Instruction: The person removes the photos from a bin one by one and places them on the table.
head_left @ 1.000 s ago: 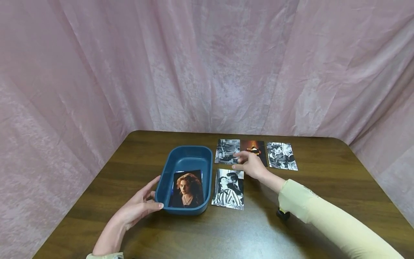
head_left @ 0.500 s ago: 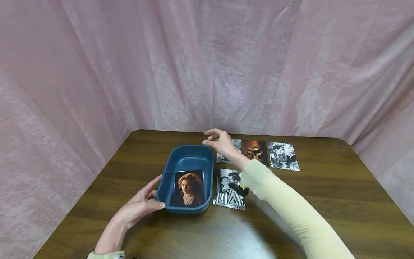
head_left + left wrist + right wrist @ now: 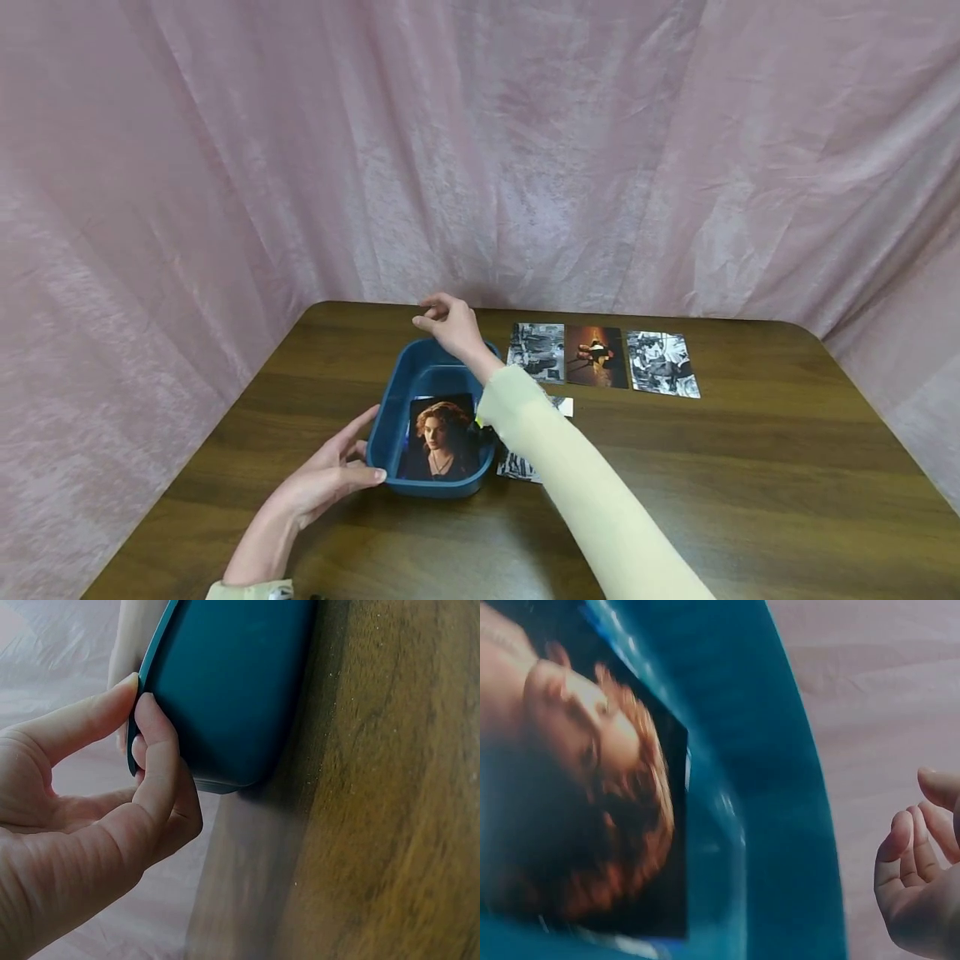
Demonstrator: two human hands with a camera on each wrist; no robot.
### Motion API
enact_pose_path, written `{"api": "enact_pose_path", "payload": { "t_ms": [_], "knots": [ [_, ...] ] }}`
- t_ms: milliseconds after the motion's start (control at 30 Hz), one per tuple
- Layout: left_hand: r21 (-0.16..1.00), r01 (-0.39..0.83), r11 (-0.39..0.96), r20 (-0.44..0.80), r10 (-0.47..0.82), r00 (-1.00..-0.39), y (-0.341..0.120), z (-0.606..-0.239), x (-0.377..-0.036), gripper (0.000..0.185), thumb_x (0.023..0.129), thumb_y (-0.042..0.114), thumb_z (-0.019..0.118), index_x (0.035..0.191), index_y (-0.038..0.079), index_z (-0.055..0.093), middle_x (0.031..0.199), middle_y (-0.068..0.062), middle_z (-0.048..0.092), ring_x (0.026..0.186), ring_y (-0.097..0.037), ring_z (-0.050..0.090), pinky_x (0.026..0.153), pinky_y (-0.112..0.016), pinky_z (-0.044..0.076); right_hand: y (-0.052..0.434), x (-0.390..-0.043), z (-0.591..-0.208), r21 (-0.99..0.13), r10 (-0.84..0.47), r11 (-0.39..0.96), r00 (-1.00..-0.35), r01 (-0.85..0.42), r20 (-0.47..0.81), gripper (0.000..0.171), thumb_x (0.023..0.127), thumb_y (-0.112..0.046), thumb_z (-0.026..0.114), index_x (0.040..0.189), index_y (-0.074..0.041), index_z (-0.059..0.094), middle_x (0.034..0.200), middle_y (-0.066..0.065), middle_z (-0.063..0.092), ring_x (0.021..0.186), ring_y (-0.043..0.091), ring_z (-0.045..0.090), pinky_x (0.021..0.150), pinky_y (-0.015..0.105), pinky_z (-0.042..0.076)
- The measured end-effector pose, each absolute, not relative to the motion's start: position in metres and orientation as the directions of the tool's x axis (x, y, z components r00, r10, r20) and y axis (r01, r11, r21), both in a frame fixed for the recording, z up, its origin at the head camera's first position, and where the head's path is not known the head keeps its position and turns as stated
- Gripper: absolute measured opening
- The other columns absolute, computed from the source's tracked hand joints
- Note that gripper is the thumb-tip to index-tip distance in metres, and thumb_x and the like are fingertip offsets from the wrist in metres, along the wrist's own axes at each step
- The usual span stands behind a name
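My left hand [image 3: 326, 479] grips the near left rim of a blue plastic tub [image 3: 431, 379]. The left wrist view shows thumb and fingers pinching that rim [image 3: 140, 701]. Inside the tub lies a dark photo print of a curly-haired person [image 3: 442, 442], with a bluish edge of another print peeking out from under it. Above the tub's far end is my right hand [image 3: 457, 329], empty, its fingers [image 3: 900, 836] loosely bent. Beside the tub, a black-and-white photo [image 3: 517, 468] is partly covered by my right sleeve.
Three more photos lie at the back of the brown wooden table [image 3: 750, 450]: a black-and-white one [image 3: 538, 352], an orange and dark one [image 3: 596, 356] and another black-and-white one [image 3: 663, 364]. A pink curtain [image 3: 562, 167] hangs behind the table.
My right hand has moved left, from over the back photos to above the tub's far end. The left hand keeps its hold on the rim, and the photos lie as before.
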State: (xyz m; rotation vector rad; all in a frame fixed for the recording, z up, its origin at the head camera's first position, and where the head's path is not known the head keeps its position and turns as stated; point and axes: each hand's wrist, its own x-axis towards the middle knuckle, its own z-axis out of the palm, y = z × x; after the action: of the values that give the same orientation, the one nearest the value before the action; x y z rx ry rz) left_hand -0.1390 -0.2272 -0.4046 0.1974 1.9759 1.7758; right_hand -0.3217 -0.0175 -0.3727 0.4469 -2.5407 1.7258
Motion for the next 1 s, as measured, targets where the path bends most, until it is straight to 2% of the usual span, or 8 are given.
{"api": "enact_pose_path", "payload": {
  "t_ms": [233,400,533,633,767,867,1000],
  "knots": [
    [0.966,-0.198,0.165,-0.249,0.411,-0.877,-0.225,-0.403,-0.139,0.097,0.088,0.007,0.068,0.16,0.017,0.005,0.109,-0.014,0.052,0.095,-0.017,0.063,0.09,-0.031,0.05,-0.023,-0.313,-0.394,-0.91,-0.242,0.309,-0.948,-0.276,0.206,0.028,0.093,-0.027,0.069,0.119,-0.017,0.068,0.097,0.005,0.067,0.085,0.015,0.06,0.072,0.025,0.049],
    [0.966,-0.205,0.155,-0.252,0.412,-0.875,-0.226,-0.401,-0.138,0.097,0.088,0.006,0.068,0.16,0.017,0.004,0.107,-0.011,0.052,0.093,-0.015,0.064,0.089,-0.03,0.05,-0.022,-0.311,-0.4,-0.844,-0.352,0.39,-0.906,-0.369,0.233,0.021,0.096,-0.029,0.064,0.112,-0.016,0.069,0.093,0.003,0.067,0.08,0.013,0.059,0.067,0.023,0.046],
    [0.964,-0.223,0.146,-0.264,0.411,-0.873,-0.226,-0.401,-0.137,0.096,0.089,0.007,0.067,0.16,0.017,0.004,0.108,-0.011,0.051,0.094,-0.015,0.064,0.089,-0.028,0.051,-0.02,-0.308,-0.404,-0.772,-0.499,0.502,-0.86,-0.39,0.109,0.018,0.096,-0.029,0.065,0.107,-0.016,0.07,0.096,0.002,0.069,0.084,0.013,0.062,0.074,0.025,0.05],
    [0.963,-0.229,0.146,-0.269,0.41,-0.871,-0.225,-0.401,-0.137,0.097,0.089,0.007,0.068,0.16,0.017,0.004,0.108,-0.011,0.051,0.094,-0.015,0.064,0.089,-0.029,0.051,-0.016,-0.304,-0.404,-0.69,-0.596,0.598,-0.801,-0.407,-0.045,0.027,0.092,-0.032,0.069,0.114,-0.016,0.069,0.111,0.004,0.069,0.101,0.018,0.064,0.088,0.032,0.052],
    [0.964,-0.225,0.145,-0.265,0.409,-0.873,-0.225,-0.402,-0.137,0.097,0.088,0.007,0.068,0.16,0.016,0.004,0.106,-0.01,0.052,0.095,-0.016,0.064,0.089,-0.028,0.051,-0.012,-0.297,-0.402,-0.516,-0.622,0.732,-0.746,-0.445,-0.239,0.056,0.083,-0.043,0.077,0.133,-0.024,0.061,0.138,0.003,0.056,0.128,0.025,0.048,0.107,0.045,0.042],
    [0.965,-0.219,0.143,-0.259,0.408,-0.875,-0.225,-0.402,-0.137,0.096,0.088,0.007,0.068,0.16,0.017,0.005,0.107,-0.01,0.052,0.097,-0.017,0.063,0.089,-0.028,0.051,-0.008,-0.294,-0.399,-0.397,-0.59,0.796,-0.732,-0.457,-0.341,0.073,0.077,-0.05,0.08,0.142,-0.037,0.051,0.153,0.0,0.039,0.137,0.028,0.033,0.11,0.052,0.037],
    [0.966,-0.215,0.142,-0.255,0.406,-0.877,-0.226,-0.404,-0.137,0.097,0.088,0.006,0.068,0.16,0.017,0.005,0.107,-0.011,0.053,0.097,-0.017,0.062,0.089,-0.028,0.051,-0.004,-0.29,-0.395,-0.329,-0.575,0.818,-0.704,-0.472,-0.417,0.087,0.074,-0.049,0.083,0.148,-0.046,0.038,0.162,-0.004,0.023,0.144,0.028,0.023,0.109,0.053,0.038]
  ]
}}
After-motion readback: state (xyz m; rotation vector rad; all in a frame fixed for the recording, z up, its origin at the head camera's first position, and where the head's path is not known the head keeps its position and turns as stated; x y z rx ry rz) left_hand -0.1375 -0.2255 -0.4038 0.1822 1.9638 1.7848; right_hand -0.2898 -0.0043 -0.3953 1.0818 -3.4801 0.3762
